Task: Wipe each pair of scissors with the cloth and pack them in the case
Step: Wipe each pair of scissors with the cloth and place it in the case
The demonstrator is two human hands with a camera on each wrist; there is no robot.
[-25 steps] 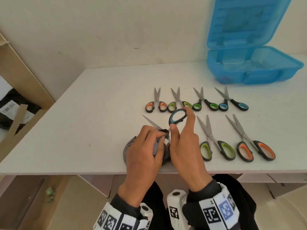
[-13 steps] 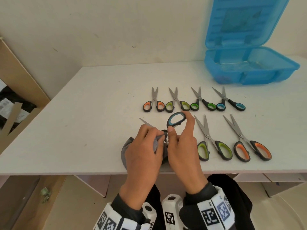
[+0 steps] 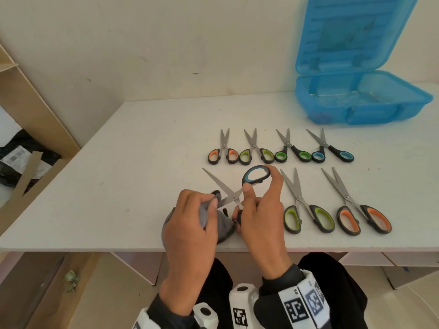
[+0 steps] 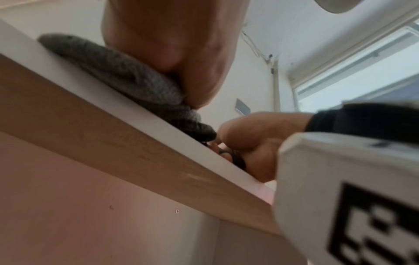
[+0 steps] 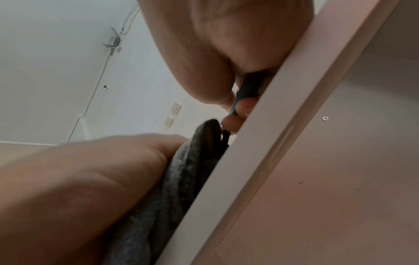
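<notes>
My right hand (image 3: 259, 205) holds a pair of blue-handled scissors (image 3: 255, 175) by the handles, blades spread, at the table's front edge. One blade (image 3: 218, 181) points up-left and is bare. My left hand (image 3: 190, 217) grips a grey cloth (image 3: 223, 224) bunched around the other blade. In the left wrist view the cloth (image 4: 127, 78) lies under my palm on the table edge. In the right wrist view my fingers curl around a dark handle (image 5: 247, 87) beside the cloth (image 5: 181, 179). The open blue case (image 3: 361, 100) stands at the back right.
Four small scissors (image 3: 280, 148) lie in a row across the middle of the white table (image 3: 118, 186). Two large pairs, green-handled (image 3: 306, 207) and orange-handled (image 3: 361, 210), lie right of my right hand. A wooden shelf (image 3: 28, 100) stands left.
The left hand has slid the cloth back toward me along the blade, so more of the up-left blade shows bare. The right hand keeps hold of the handles.
</notes>
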